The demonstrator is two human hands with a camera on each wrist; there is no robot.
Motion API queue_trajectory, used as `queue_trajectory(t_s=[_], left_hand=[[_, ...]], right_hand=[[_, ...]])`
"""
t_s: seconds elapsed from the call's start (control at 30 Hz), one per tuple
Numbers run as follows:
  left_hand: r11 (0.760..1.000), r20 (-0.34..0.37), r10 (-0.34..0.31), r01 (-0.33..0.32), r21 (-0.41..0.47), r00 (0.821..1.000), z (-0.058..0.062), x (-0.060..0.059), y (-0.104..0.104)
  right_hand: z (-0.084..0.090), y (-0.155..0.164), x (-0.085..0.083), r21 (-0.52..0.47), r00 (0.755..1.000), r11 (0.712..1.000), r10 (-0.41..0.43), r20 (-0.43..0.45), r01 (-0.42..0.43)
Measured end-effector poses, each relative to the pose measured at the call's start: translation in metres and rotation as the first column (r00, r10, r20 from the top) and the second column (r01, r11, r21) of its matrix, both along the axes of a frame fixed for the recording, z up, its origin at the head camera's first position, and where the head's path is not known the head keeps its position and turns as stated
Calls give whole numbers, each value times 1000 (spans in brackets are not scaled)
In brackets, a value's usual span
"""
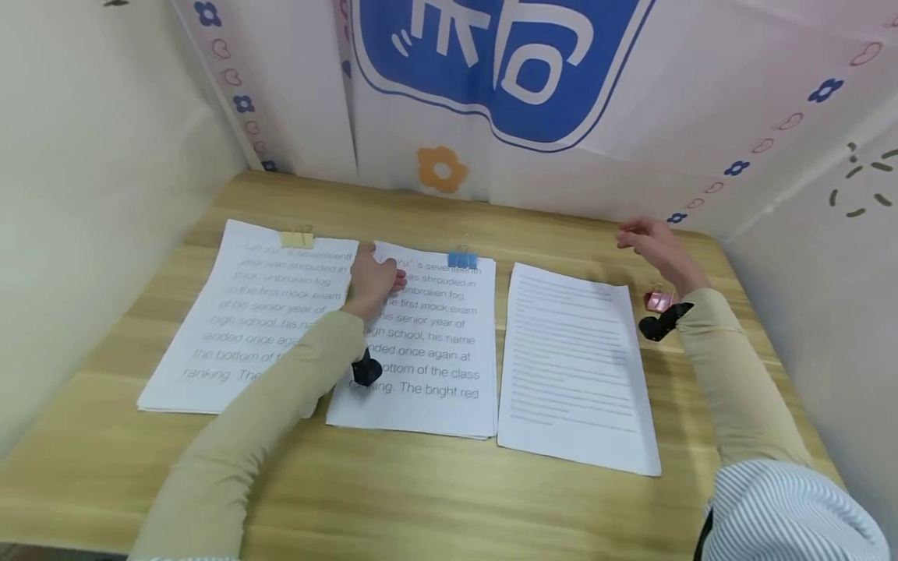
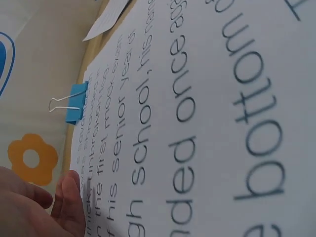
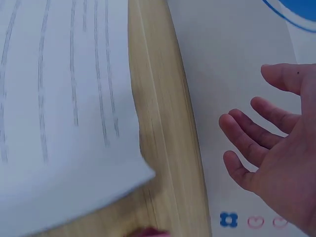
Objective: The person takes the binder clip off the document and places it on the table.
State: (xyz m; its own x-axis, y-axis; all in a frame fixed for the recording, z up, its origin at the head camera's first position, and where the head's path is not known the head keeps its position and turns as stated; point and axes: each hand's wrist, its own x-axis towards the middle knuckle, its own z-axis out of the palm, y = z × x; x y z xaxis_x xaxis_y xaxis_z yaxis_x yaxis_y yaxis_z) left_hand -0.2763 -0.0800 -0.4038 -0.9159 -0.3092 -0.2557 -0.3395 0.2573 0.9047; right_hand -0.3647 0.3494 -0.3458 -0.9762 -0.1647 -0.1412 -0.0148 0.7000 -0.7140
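My left hand [image 1: 372,282] lies at the upper left corner of the middle paper stack [image 1: 428,366], its loosely bent fingers over the printed page. A blue binder clip [image 1: 462,259] grips that stack's top edge; the left wrist view shows this blue clip [image 2: 76,103] beyond the fingertips [image 2: 71,190]. My right hand [image 1: 658,249] hovers beyond the top right corner of the right paper stack [image 1: 575,366], which carries smaller print and no clip. Its fingers [image 3: 247,140] are spread, slightly bent and hold nothing. A pink binder clip [image 1: 659,300] sits on the table under my right wrist.
A left paper stack [image 1: 210,335] bears a yellow binder clip [image 1: 298,239] at its top edge. All three stacks lie side by side on the wooden table [image 1: 393,491]. A printed white curtain [image 1: 596,171] stands behind the table, with white walls at both sides.
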Motion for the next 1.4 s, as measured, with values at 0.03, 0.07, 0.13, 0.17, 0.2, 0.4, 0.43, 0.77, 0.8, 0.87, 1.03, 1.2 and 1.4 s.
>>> queue_trajectory(t_s=[0.03,0.07,0.13,0.17,0.2,0.4,0.43,0.77,0.8,0.87,1.03,1.2,1.4], left_hand=[[1000,2,5,-5,4,1000,-1,0,-3],[1000,6,10,-10,10,1000,-2,1,-5],[999,19,16,-17,31,1000,-3,2,-10],[999,30,23,-24,42,999,-4,3,-12],[998,45,30,-32,55,999,-4,5,-14],[990,91,37,-49,130,995,-4,15,-29],[989,91,31,-44,142,995,-5,16,-30],[970,113,38,-64,236,993,-5,20,-35],[968,118,43,-71,241,992,-5,20,-35],[968,124,48,-77,240,991,-6,19,-36],[970,138,36,-68,235,990,-8,18,-37],[974,119,24,-50,221,993,-10,18,-38],[978,85,0,-18,210,996,-12,15,-37]], right_hand=[[1,-5,-2,1,1000,1000,12,-3,-12],[2,-9,-3,7,1000,1000,20,-9,-20],[3,-21,-6,10,999,999,41,-23,-41],[3,-27,-8,6,998,999,54,-29,-54],[3,-34,-10,5,997,998,65,-32,-65],[-3,-76,-18,-11,992,992,123,-31,-123],[-4,-80,-19,-15,991,992,128,-30,-128],[-13,-110,-24,-91,976,972,216,-26,-218],[-13,-113,-25,-91,976,971,219,-20,-220],[-10,-121,-21,-83,974,971,227,-4,-226],[-5,-135,-15,-54,971,971,237,41,-235],[-19,-136,-27,-60,967,967,251,48,-248],[-27,-138,-28,-67,967,968,248,61,-244]])
